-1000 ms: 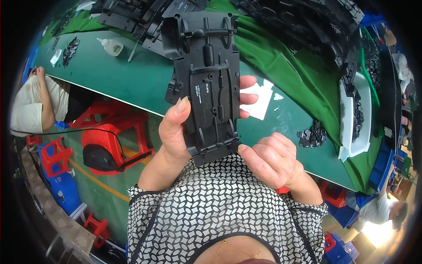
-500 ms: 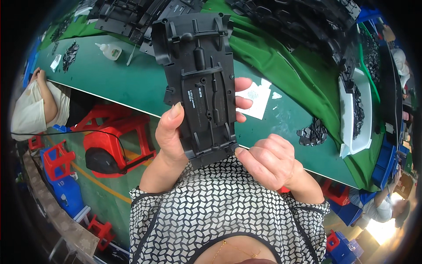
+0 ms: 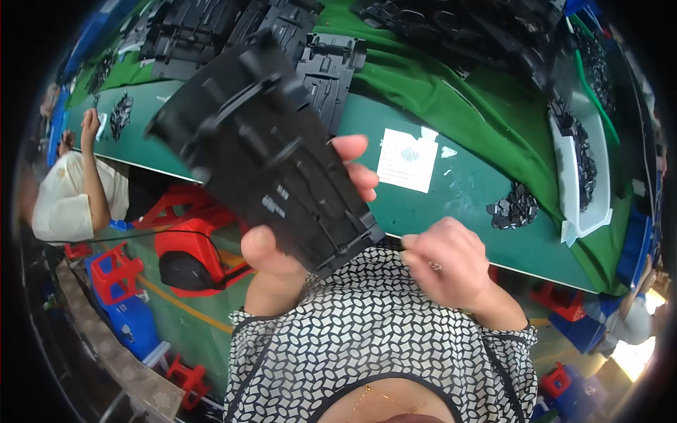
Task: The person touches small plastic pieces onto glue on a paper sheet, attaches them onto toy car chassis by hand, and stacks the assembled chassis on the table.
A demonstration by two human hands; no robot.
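Note:
A black moulded plastic panel (image 3: pixel 282 169) with ribs, bosses and small white print is held up in front of me, tilted with its top to the left. My left hand (image 3: pixel 273 264) grips its lower part, thumb on the near left side and fingertips showing past the right edge. Just right of the panel's lower corner, apart from it, is my right hand (image 3: pixel 455 264), its fingers closed and slightly blurred. What it holds, if anything, is too small to make out.
Matching black panels (image 3: pixel 328 77) lie at the back on green cloth (image 3: pixel 423 84). A printed white sheet (image 3: pixel 407 161), a pile of black bits (image 3: pixel 513 206) and a white bin (image 3: pixel 601 190) of black pieces stand right. Another person (image 3: pixel 74 190) sits left, near a red stool (image 3: pixel 185 243).
The panel has tipped to the left in my left hand and is now slanted. My right hand has drawn a little away from its lower right corner.

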